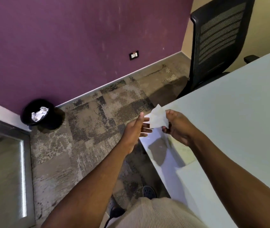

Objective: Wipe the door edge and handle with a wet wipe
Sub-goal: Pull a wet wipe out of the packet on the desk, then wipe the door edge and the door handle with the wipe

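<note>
Loosely crumpled, the pale wet wipe (157,119) hangs from the right hand (177,127).

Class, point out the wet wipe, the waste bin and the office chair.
wet wipe (157,118), head view, middle of the sheet.
waste bin (25,116), head view, left outer wall.
office chair (219,38), head view, mesh backrest.

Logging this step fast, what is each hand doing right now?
Left hand: open, fingers reaching to the wet wipe's edge, not clearly gripping.
Right hand: closed, pinching the wet wipe.
</note>
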The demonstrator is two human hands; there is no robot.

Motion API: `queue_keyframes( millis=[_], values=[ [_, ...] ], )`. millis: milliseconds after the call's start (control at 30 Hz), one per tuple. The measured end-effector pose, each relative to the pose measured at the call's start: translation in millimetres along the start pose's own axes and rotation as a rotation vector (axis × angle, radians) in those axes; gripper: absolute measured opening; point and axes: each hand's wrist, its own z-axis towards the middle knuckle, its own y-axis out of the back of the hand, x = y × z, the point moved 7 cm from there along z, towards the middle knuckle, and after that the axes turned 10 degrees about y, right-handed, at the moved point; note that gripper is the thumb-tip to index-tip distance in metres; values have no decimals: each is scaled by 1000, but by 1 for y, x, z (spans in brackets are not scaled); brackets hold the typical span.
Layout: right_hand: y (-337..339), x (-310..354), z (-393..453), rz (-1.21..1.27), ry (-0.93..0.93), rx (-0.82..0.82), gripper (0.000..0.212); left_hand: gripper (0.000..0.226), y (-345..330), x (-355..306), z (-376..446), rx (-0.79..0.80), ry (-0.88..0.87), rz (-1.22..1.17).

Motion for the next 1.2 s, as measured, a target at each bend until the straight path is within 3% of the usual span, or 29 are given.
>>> queue_keyframes(
  millis=[167, 300, 367, 433, 567, 667, 767, 1000, 1200],
  values=[
    [-81, -19, -6, -209, 34, 126, 29, 14, 61, 12, -40, -145, -6, -123],
    [-152, -39, -17, -239, -31, 272, 70, 12, 126, 36, -72, -326, 14, -250],
    [-186, -48, -23, -328, -35, 361, 59, 11, 160, 47, -92, -402, 15, -319],
    [-223, -59, -30, -371, -30, 468, 34, 11, 193, 59, -114, -470, 13, -359],
    [-307, -84, -46, -266, -105, 607, 7, 13, 258, 86, -160, -585, -2, -455],
    [-377, -105, -66, -209, -178, 694, 13, 16, 307, 104, -200, -679, -39, -505],
    [-451, -125, -92, -228, -198, 815, 33, 16, 363, 123, -246, -804, -63, -503],
    [-616, -174, -147, -307, -197, 955, 24, 1, 501, 164, -354, -1071, -146, -613],
    [-724, -196, -190, -338, -164, 1078, 26, 10, 581, 183, -440, -1279, -204, -650]
  ],
)
